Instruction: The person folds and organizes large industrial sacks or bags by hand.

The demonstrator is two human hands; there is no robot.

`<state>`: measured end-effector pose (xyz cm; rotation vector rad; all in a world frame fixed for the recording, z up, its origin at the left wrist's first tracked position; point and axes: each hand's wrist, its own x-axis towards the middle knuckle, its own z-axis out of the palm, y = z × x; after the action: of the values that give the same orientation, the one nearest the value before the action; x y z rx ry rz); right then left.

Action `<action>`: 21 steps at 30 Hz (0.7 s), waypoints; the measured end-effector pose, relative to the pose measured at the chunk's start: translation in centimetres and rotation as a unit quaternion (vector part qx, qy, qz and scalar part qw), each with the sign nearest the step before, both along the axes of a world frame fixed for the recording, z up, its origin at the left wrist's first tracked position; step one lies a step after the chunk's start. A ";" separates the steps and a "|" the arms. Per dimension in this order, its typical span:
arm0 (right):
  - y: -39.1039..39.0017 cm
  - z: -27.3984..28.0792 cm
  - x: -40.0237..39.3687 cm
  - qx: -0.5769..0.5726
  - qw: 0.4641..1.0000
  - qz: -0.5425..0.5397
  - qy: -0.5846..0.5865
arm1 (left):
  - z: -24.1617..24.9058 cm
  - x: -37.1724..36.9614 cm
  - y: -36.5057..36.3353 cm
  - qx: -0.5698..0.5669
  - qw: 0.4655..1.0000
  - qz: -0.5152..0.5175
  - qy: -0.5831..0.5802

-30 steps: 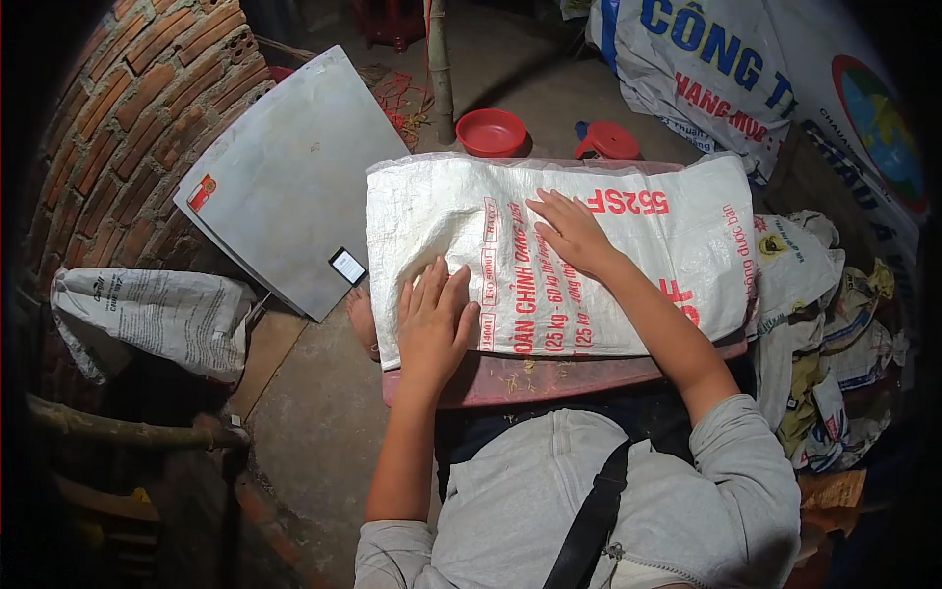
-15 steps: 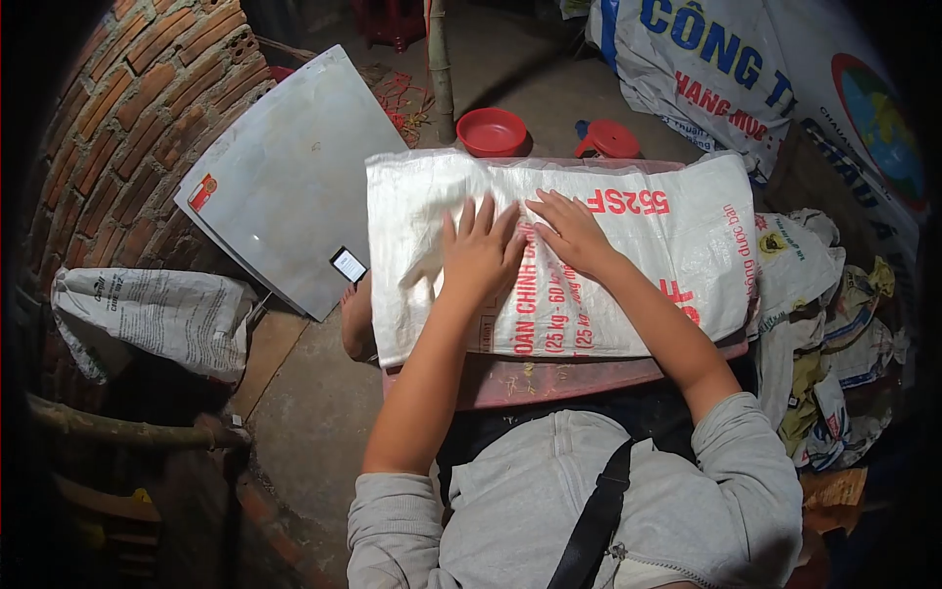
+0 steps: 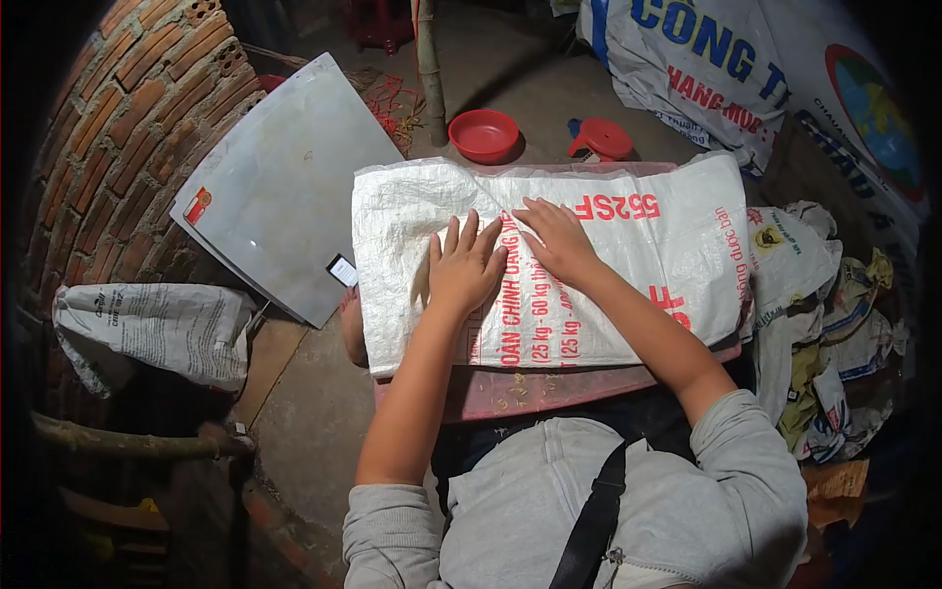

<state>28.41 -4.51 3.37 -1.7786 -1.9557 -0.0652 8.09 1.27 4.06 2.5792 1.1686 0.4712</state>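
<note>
A white woven sack [image 3: 628, 314] with red lettering lies flat across a low reddish board [image 3: 530, 390] in front of me. My left hand [image 3: 466, 263] rests palm down on the left half of the sack, its fingers spread and pointing away from me. To its right, my right hand [image 3: 561, 243] lies on the sack near the middle, fingers stretched out toward the upper left. The two hands are close together but apart. Nothing is held in either hand. Light creases run through the sack's left part.
Behind the sack stand a red bowl [image 3: 484, 135] and a red lidded item [image 3: 601, 140]. At left are a pale panel [image 3: 285, 187], a phone [image 3: 341, 270], a printed sack [image 3: 157, 329] and a brick wall [image 3: 147, 98]. Crumpled bags [image 3: 795, 265] lie at right; a bamboo pole [image 3: 430, 79] rises behind.
My left hand has slid slightly down toward me over the sack. The bulge at the sack's left side looks flatter. My view has shifted slightly.
</note>
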 end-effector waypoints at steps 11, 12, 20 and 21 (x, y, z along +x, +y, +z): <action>0.1 -0.5 0.4 0.001 1.000 0.013 0.008 | 0.0 0.8 0.4 0.026 0.997 0.011 0.065; 0.1 -0.5 0.4 -0.003 1.000 0.009 0.009 | 0.0 0.8 0.4 0.025 0.997 0.012 0.065; 0.2 -0.4 0.3 -0.006 1.000 0.005 0.017 | -0.3 0.7 0.6 0.039 0.998 0.004 0.046; 0.2 -0.3 0.2 -0.009 1.000 0.006 0.015 | -0.2 0.6 0.6 0.042 0.998 0.003 0.045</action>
<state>28.64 -4.34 3.03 -1.7684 -1.9521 -0.0172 8.73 1.87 3.84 2.6952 1.2116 0.4191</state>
